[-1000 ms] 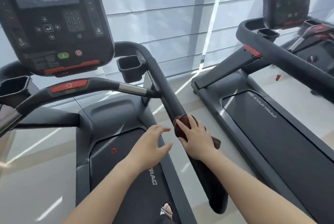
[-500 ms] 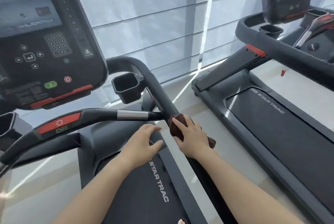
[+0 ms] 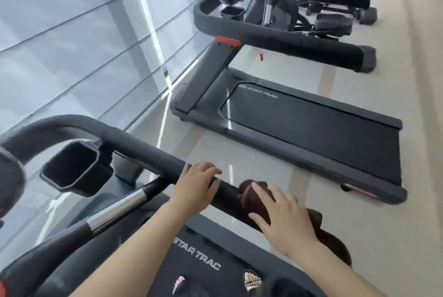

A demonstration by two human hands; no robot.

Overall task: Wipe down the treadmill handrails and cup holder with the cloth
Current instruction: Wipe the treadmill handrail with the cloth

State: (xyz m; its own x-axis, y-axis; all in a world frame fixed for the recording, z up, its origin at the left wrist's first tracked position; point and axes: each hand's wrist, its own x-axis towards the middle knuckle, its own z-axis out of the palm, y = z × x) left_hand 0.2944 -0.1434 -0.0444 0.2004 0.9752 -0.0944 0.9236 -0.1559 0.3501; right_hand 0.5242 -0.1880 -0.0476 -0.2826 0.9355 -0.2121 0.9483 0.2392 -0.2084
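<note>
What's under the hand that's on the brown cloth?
Under the right hand is the brown cloth, bunched over the black handrail. The stretch of rail beneath the cloth is hidden, and so is the palm side of the hand. The left hand rests on bare rail beside it.

My left hand (image 3: 194,189) sits on the padded handrail (image 3: 143,150), and toward ten o'clock the rail runs bare up to its bend. Toward four o'clock my right hand (image 3: 285,220) and the brown cloth (image 3: 251,195) cover it. At nine o'clock the cup holder (image 3: 74,167) hangs just inside the rail, its mouth open. Below it the chrome-banded grip bar (image 3: 115,210) crosses at seven o'clock, meeting the rail under my left hand. At two o'clock bare floor (image 3: 239,153) separates me from the neighbouring treadmill (image 3: 311,129).
</note>
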